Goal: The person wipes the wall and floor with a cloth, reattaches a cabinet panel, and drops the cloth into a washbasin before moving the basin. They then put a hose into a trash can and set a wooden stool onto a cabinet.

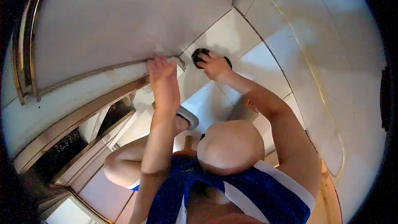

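At upper centre, the right hand (214,66) is gripping a dark object (199,59); the left hand (163,76), open, is touching the ledge (120,67).

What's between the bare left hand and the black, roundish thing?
A pale, grimy ledge corner, then white tile up to the black thing, in the head view.

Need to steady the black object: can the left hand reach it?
Probably yes: the left hand is near, though the ledge end sits between and the right hand partly covers the black object.
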Motion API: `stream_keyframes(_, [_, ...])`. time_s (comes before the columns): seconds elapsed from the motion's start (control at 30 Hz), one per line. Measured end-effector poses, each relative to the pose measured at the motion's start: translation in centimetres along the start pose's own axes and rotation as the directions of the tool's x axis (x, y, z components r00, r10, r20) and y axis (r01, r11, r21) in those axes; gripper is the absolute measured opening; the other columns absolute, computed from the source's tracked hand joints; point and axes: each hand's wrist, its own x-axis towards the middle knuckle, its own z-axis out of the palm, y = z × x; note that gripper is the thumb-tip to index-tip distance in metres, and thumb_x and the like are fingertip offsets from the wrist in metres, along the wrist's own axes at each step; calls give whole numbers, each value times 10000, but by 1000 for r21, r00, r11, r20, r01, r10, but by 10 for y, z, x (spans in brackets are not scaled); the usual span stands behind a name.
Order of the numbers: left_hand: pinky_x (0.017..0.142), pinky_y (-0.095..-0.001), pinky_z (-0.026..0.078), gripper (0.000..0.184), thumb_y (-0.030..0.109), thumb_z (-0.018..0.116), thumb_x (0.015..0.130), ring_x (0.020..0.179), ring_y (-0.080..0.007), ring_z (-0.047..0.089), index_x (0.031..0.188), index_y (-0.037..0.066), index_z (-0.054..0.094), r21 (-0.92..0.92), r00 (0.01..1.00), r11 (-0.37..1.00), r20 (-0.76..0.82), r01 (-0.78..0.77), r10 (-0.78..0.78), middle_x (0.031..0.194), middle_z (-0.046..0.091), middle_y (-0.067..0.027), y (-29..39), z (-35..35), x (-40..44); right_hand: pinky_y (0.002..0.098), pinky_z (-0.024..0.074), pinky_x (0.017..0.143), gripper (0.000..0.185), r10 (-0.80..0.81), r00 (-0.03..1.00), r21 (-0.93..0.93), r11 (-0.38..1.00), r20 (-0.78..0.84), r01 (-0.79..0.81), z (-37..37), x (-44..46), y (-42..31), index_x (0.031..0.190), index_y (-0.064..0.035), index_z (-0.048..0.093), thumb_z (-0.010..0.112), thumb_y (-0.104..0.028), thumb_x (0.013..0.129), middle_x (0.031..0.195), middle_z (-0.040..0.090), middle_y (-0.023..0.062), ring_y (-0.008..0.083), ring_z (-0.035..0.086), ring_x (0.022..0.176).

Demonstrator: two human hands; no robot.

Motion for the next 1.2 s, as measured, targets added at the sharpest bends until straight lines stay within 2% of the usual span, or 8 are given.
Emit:
stream_keyframes(0.13, [1066,-355,252,754,-35,568,790,1373,-237,158,1407,20,137,48,999,998,-33,42,-40,1449,192,-129,-1,-9,-4,367,533,740,422,-242,970,-91,966,-16,240,39,9,0,1182,-245,566,516,-101,789,1337,429,-23,261,515,1044])
stream_keyframes(0.27, [1071,-374,252,857,-22,566,799,1391,-266,118,1444,27,3,109,999,993,-2,49,-49,1498,88,-143,5,-12,-8,389,535,745,419,-165,984,-54,985,-73,161,46,14,21,1182,-260,563,479,-77,814,1327,431,-27,276,523,999])
stream_keyframes(0.4, [1054,-389,289,821,-1,551,821,1374,-282,189,1447,30,21,125,994,988,53,93,-100,1510,65,-141,5,-21,-11,424,510,821,486,330,930,-57,938,-160,-342,3,11,96,1250,-245,499,554,-111,786,1357,394,7,327,513,1032])
stream_keyframes(0.6, [1051,-447,301,684,128,568,825,1307,-326,339,1417,23,241,319,946,908,87,272,-314,1461,257,-147,17,-37,-47,449,506,808,482,413,817,-144,853,-403,-502,-5,8,119,1251,-192,491,559,-129,778,1375,361,74,379,503,1021])
stream_keyframes(0.73, [987,-376,378,594,76,562,850,1241,-281,427,1390,40,318,283,920,880,-22,381,-391,1420,336,-135,15,-51,-61,401,521,737,412,161,965,-67,982,-205,-178,30,25,52,1186,-110,543,522,-142,776,1343,385,157,351,512,994])
stream_keyframes(0.83, [972,-365,389,571,89,559,858,1229,-267,440,1382,57,336,313,918,869,-27,383,-395,1402,365,-128,10,-59,-67,378,523,695,389,10,925,-29,999,-380,-23,49,33,7,1149,-108,573,527,-138,764,1286,445,149,317,526,956])
stream_keyframes(1.0, [970,-371,372,566,132,605,825,1191,-262,464,1347,83,391,333,910,852,-50,404,-412,1361,419,-103,-1,-69,-73,408,513,747,331,-207,970,127,966,-126,223,70,31,-14,1127,-153,604,520,-157,808,1295,449,110,303,489,1023])
stream_keyframes(1.2, [932,-355,398,416,150,588,853,1109,-236,529,1250,99,474,708,860,592,-42,384,-508,1260,511,-77,-42,-96,-66,388,518,766,311,-182,983,140,974,-5,180,61,13,-18,1074,-168,627,549,-126,776,1283,466,46,274,507,1010])
